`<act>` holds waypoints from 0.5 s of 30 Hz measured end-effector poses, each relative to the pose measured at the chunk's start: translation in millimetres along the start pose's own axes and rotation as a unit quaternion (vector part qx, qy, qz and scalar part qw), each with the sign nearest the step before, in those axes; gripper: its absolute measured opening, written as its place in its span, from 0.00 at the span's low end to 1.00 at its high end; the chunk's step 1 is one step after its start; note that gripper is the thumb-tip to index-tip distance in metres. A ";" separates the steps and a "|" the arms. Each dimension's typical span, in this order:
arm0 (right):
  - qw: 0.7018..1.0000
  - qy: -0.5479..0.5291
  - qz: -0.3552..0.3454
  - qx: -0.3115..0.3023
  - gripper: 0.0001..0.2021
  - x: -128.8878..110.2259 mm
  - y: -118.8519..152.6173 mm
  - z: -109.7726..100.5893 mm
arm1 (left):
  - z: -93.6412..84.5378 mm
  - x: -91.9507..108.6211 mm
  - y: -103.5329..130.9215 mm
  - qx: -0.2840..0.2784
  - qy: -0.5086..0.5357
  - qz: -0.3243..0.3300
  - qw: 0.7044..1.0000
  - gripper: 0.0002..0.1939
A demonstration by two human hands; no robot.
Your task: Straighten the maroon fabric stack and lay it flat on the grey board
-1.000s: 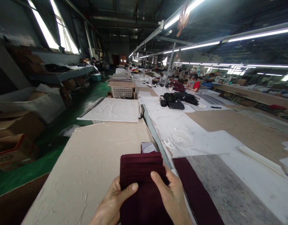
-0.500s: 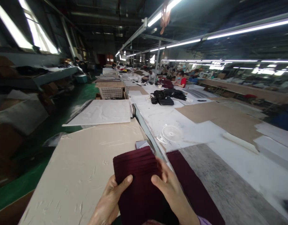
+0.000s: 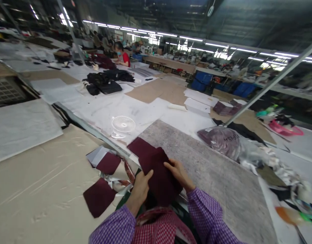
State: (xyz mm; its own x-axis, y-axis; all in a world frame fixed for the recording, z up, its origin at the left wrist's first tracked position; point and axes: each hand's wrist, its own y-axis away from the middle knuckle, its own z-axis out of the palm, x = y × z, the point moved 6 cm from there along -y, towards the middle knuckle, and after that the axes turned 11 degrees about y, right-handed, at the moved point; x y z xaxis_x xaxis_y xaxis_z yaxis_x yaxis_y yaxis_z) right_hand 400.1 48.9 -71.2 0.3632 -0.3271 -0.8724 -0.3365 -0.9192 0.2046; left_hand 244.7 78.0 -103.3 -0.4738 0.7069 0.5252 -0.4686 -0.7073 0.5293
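The left hand [image 3: 140, 184] is gripping the maroon fabric piece [image 3: 159, 178] at its left edge; the right hand [image 3: 178, 174] is grasping its right side; the fabric is lying between them.

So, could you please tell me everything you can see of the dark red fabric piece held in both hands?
The dark red fabric piece is a flat, matte burgundy cloth, apparently a stack of cut pieces. It is held tilted over the near edge of the grey felt mat. The left hand grips its lower left edge and the right hand its right edge, thumbs on top.
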 end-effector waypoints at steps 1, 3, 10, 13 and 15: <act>1.000 0.020 0.019 -0.006 0.16 19.9 0.8 -15.0 | 3.3 -24.5 -8.0 -0.006 -0.011 -0.041 0.999 0.14; 0.996 0.061 0.053 -0.025 0.15 56.7 3.5 -39.0 | 3.8 -69.6 -18.5 -0.004 -0.041 -0.124 0.991 0.11; 0.972 0.190 0.113 -0.080 0.12 130.7 -11.8 -55.2 | -16.9 -132.3 -42.3 0.060 -0.150 -0.222 0.961 0.13; 0.963 0.229 0.111 -0.093 0.12 136.7 -35.2 -47.9 | -22.3 -128.4 -56.0 0.105 -0.175 -0.202 0.958 0.14; 0.956 0.251 0.108 -0.103 0.12 138.3 -50.3 -44.4 | -24.2 -126.5 -63.7 0.129 -0.186 -0.198 0.954 0.14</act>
State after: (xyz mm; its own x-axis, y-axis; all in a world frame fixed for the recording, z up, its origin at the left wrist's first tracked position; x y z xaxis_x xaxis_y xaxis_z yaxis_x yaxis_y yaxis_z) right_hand 505.9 40.2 -182.5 0.6931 -0.5306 -0.4880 -0.2909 -0.8253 0.4840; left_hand 316.5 33.5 -219.6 0.0219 0.9045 0.4258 -0.3348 -0.3947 0.8556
